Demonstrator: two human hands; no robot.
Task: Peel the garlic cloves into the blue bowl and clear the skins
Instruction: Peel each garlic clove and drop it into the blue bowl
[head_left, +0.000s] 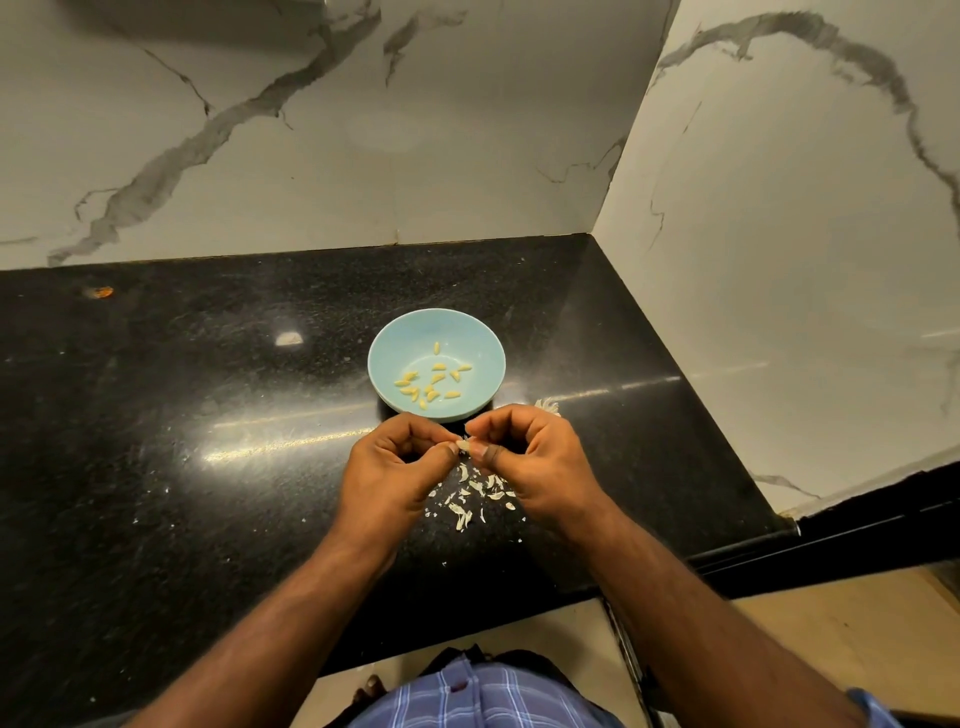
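Both hands meet over the bench, just on the near side of the bowl (387, 358). Left hand (395, 470) and right hand (540, 462) are together, fingers curled, each pinching the same clove (465, 445) between thumb and fingertips. The clove is pale, small, mostly hidden by the thumbs; can't tell how much skin is on it. It sits in the gap between the two hands, above the bench, not touching it. The bowl stands upright on the bench, nearer the back wall than the hands, just beyond the knuckles, closer to the bench's right edge than its left. Inside it: peeled cloves (431, 382), yellowish, a dozen or so, loose on the bottom, mostly toward the near side, one apart toward the far side. Skins (470, 499) lie scattered on the bench directly below and between the hands, toward the front edge, white flakes, some partly under the right hand. Another small white clump (548, 405) lies just right of the bowl, behind the right hand; can't tell what it is. The bench is black speckled stone, its back and right edges against marble walls (779, 208).
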